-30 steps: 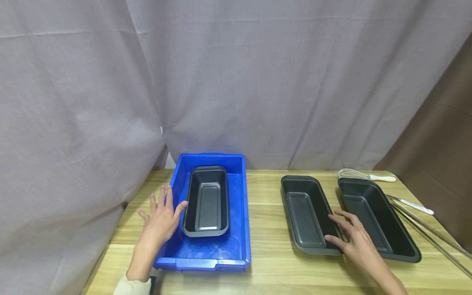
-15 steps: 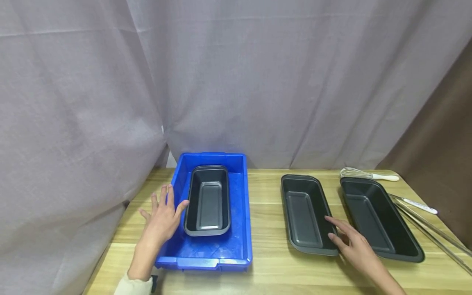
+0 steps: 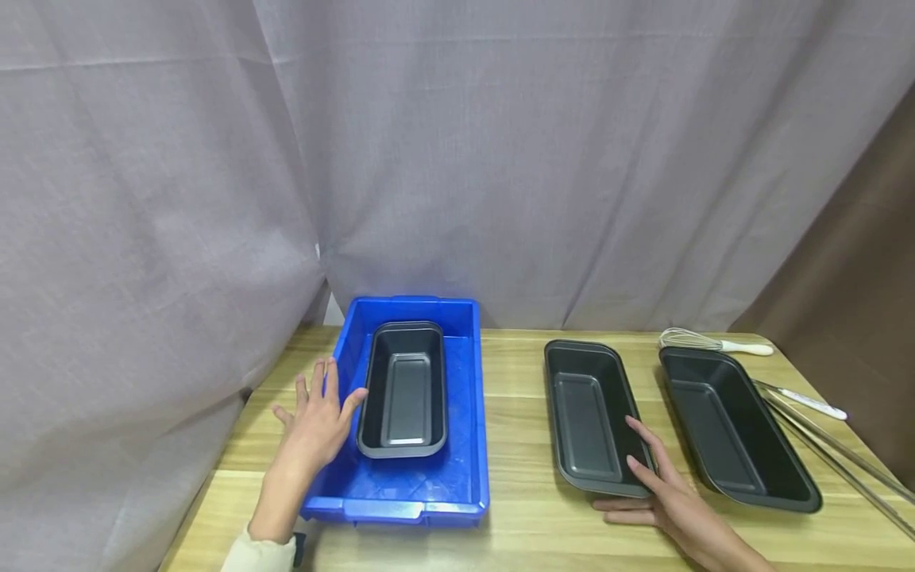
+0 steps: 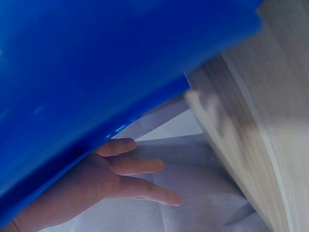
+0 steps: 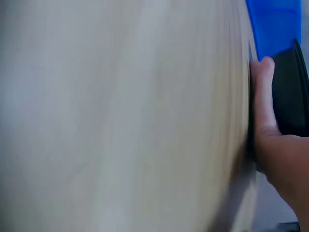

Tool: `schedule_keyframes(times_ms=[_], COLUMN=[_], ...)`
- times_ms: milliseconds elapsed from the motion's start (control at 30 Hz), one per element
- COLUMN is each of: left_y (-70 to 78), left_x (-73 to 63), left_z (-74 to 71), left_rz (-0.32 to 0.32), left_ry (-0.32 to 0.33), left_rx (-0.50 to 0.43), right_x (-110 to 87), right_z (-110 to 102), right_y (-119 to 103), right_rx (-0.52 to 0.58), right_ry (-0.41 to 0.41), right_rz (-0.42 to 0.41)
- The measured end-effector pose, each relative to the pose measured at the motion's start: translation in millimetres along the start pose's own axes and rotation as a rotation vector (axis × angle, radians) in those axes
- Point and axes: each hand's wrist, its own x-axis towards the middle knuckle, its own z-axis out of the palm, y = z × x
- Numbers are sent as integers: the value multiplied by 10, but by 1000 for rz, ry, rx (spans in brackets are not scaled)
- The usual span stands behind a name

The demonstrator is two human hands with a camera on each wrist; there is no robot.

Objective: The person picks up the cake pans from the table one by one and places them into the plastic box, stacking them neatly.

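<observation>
A dark loaf pan point(image 3: 409, 397) sits inside the blue bin point(image 3: 465, 413) on the left. My left hand point(image 3: 310, 429) rests over the bin's left rim with fingers spread, its thumb tip near that pan's edge. In the left wrist view, the fingers point(image 4: 140, 166) stretch out beyond the bin's wall. A second loaf pan point(image 3: 588, 413) lies on the table at the middle right. My right hand point(image 3: 675, 500) pinches its near right corner, two digits over the rim and other fingers below the near edge. The right wrist view partly hides that grip.
A larger loaf pan point(image 3: 739, 433) lies just right of my right hand. Behind it is a whisk point(image 3: 708, 342) with a white handle. A white-handled tool point(image 3: 808, 402) and long metal rods point(image 3: 836, 449) lie at the far right. A grey curtain point(image 3: 457, 159) hangs behind the table.
My right hand has shifted slightly left and turned, and two of its fingers now reach under the near end of the middle pan. The left hand has hardly moved.
</observation>
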Motion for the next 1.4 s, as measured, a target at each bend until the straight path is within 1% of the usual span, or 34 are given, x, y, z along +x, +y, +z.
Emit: schedule_keyframes(times_ms=[100, 200, 333, 400, 433, 500, 567, 600, 667, 733, 833, 933, 1100, 1267, 1400], left_y=[2, 9, 13, 12, 11, 10, 10, 9, 12, 17, 19, 21, 7, -4, -8], left_x=[4, 4, 8, 8, 10, 9, 10, 12, 12, 12, 14, 13, 5, -4, 0], left_z=[1, 1, 13, 14, 16, 19, 21, 23, 24, 23, 19, 13, -10, -18, 5], left_rz=[-2, 2, 11, 8, 7, 8, 8, 9, 12, 14, 10, 13, 9, -8, -22], left_ry=[-10, -3, 11, 0, -3, -7, -10, -4, 2, 5, -7, -2, 14, -10, -26], left_rx=[3, 3, 8, 13, 13, 8, 7, 4, 3, 5, 9, 10, 23, 5, -24], right_x=[18, 26, 20, 7, 0, -10, -12, -10, -5, 0, 13, 47, 156, 276, 371], right_z=[8, 17, 33, 47, 55, 71, 92, 109, 156, 218, 345, 483, 723, 982, 1180], right_y=[94, 164, 196, 193, 187, 163, 117, 84, 9, -77, -206, -332, -524, -689, -801], right_rx=[173, 284, 341, 360, 374, 397, 381, 352, 268, 170, 89, 64, 61, 66, -13], right_ry=[-62, -83, -49, -36, -40, -74, -109, -116, -116, -98, -85, -87, -79, -66, -28], right_rz=[-80, -143, -166, -170, -173, -193, -220, -237, -271, -289, -296, -293, -299, -290, -264])
